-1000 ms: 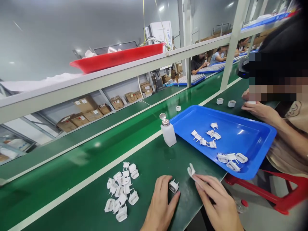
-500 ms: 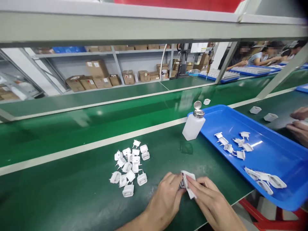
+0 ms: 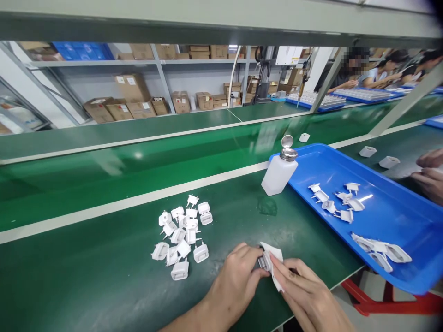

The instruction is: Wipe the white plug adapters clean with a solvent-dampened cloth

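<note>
Between my two hands, over the front of the green bench, is a white plug housing [image 3: 264, 262]. My left hand [image 3: 240, 276] is closed on it, pinching it by its left side. In my right hand [image 3: 300, 286] a folded white cloth [image 3: 274, 251] is pressed against the housing's right side; the fingertips hide part of both. To the left lies a loose pile of similar white plug housings [image 3: 183, 249], some with pins showing. Beyond my hands stands a white dispenser bottle [image 3: 278, 175] with its metal lid flipped up, a wet patch [image 3: 267, 206] in front of it.
At the right, a blue tray [image 3: 411, 207] holds several white plug pieces [image 3: 346, 215] in two groups. White housings [image 3: 368, 151] sit past it, near a co-worker's hands [image 3: 431, 173]. A shelf beam [image 3: 207, 27] crosses overhead. Red legs [image 3: 377, 299] show below the bench edge.
The view has tilted down slightly, so the background sits higher. My hands stay together, and a little more of the housing now shows beside the cloth.
</note>
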`<state>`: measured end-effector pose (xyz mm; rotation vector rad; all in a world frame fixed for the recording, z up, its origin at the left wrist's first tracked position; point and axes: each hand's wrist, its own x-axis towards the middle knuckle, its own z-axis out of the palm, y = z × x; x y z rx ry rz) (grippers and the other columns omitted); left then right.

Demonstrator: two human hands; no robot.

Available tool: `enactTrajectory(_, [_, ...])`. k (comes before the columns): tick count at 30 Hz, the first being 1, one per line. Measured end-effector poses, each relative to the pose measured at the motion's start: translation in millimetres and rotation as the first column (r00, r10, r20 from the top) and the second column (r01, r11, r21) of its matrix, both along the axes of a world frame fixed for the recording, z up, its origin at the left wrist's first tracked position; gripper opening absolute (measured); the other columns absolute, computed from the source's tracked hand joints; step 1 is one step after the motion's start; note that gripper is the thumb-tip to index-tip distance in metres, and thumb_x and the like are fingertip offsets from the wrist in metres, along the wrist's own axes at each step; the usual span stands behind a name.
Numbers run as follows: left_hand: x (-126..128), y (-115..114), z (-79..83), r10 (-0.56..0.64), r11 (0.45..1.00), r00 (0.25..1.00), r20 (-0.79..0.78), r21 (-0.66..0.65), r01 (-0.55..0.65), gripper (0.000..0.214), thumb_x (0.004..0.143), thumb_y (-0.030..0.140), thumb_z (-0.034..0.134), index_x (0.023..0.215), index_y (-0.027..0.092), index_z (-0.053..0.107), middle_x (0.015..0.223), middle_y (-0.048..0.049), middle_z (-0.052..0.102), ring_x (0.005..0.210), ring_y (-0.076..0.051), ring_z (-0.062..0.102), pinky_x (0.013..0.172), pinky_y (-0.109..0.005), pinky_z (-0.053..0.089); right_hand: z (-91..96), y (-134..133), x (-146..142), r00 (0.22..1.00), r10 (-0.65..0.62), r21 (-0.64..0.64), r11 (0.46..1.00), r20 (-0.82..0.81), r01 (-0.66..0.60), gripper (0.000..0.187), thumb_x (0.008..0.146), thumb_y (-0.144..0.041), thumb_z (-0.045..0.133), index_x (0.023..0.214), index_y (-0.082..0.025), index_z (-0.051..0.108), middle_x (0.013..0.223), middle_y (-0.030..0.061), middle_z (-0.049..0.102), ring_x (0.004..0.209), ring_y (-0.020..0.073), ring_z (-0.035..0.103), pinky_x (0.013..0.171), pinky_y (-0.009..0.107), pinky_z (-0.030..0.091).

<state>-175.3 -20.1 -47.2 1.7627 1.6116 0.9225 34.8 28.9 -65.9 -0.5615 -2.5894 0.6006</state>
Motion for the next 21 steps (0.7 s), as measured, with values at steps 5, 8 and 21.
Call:
enactTrajectory(5, [1.9, 3.4, 7.1, 0.133, 0.986, 0.991, -0.018, -0.100, -0.134, 0.020, 0.077, 0.010, 0.073, 0.095, 0.020, 0.073, 0.081, -0.0027, 0.068, 0.074, -0.021, 0.062, 0.069, -0.031, 0.047, 1.6, -3.1, 9.2, 0.999, 0.030, 0.003, 1.000, -0.015, -0.030, 0.070, 0.095, -0.006, 0.051, 0.160, -0.027, 0.035, 0.137, 0.0104, 0.069, 0.099, 0.0244, 0.068, 0.082, 0.038, 0.063])
enactTrajectory(8, [2.9, 2.7, 9.4, 0.138, 0.989, 0.990, -0.001, -0.044, -0.138, 0.022, 0.078, 0.013, 0.072, 0.098, 0.021, 0.075, 0.081, -0.0028, 0.069, 0.074, -0.021, 0.064, 0.069, -0.032, 0.050, 3.9, -0.9, 14.8, 0.991, -0.085, -0.303, 0.952, -0.102, 0.050, 0.054, 0.102, -0.016, 0.047, 0.152, -0.034, 0.050, 0.132, 0.0066, 0.071, 0.103, 0.0228, 0.066, 0.086, 0.038, 0.060])
enactTrajectory(21, [23.2, -11.3, -5.7, 0.141, 0.989, 0.511, 0.848, -0.100, -0.107, 0.033, 0.066, 0.015, 0.094, 0.096, 0.020, 0.084, 0.092, -0.0075, 0.085, 0.083, -0.025, 0.082, 0.078, -0.028, 0.067, 10.1, -44.3, -55.0, 0.431, -0.839, -0.940, 0.329, -0.333, -0.088, 0.035, 0.090, -0.052, 0.071, 0.097, -0.019, 0.081, 0.072, 0.0044, 0.068, 0.069, 0.0209, 0.060, 0.064, 0.031, 0.051])
